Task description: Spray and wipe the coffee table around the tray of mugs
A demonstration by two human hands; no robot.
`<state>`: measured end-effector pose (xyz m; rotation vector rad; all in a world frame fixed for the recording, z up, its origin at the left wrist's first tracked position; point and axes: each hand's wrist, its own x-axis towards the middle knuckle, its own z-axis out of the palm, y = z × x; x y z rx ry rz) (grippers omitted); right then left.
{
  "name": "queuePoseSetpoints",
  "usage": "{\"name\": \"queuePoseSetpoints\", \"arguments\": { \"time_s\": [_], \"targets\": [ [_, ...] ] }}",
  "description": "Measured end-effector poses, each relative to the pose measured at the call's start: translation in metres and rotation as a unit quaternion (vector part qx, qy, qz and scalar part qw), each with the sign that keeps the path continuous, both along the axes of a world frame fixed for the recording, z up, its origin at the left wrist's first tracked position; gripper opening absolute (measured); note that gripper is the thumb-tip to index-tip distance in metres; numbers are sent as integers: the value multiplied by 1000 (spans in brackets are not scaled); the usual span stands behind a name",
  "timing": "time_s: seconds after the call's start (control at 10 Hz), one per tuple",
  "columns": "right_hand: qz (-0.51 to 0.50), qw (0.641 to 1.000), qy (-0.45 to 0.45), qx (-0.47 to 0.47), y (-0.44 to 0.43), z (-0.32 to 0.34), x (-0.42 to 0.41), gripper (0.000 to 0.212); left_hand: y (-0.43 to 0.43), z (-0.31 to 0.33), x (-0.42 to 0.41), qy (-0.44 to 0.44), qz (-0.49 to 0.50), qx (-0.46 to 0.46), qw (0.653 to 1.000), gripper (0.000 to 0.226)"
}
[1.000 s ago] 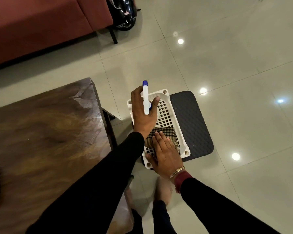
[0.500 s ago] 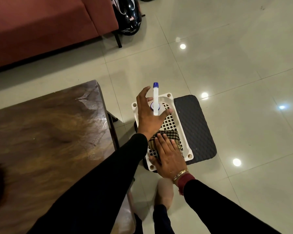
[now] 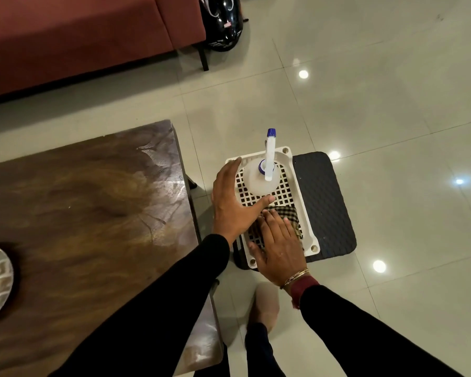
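White plastic with a blue tip, the spray bottle (image 3: 259, 182) stands upright at the far end of a latticed basket (image 3: 299, 191), which sits on a dark mat (image 3: 324, 202) on the tiled floor (image 3: 365, 104), just beside the end of the wooden desk (image 3: 93, 213). The left hand (image 3: 230, 202) is spread open just left of the bottle and grips nothing; its thumb reaches toward the bottle's near side, but contact cannot be told. The right hand (image 3: 279, 246) lies flat, fingers straight, on a checked cloth (image 3: 288, 216) at the basket's near end, close beside the left hand.
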<state>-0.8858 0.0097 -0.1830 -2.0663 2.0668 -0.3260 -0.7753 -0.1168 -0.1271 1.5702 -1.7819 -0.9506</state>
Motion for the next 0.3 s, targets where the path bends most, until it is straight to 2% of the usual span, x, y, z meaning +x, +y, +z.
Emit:
{"name": "queuePoseSetpoints", "arguments": {
  "time_s": [0.1,0.2,0.3],
  "targets": [
    [40,997,-27,-57,-6,10,11,53,9,3,23,-44,22,-39,998,95],
    [66,994,-38,-80,-16,21,35,57,19,4,60,-85,61,-69,992,83],
    [63,996,-36,-57,-37,38,62,72,24,14,105,-176,92,-129,972,73]
  ]
}}
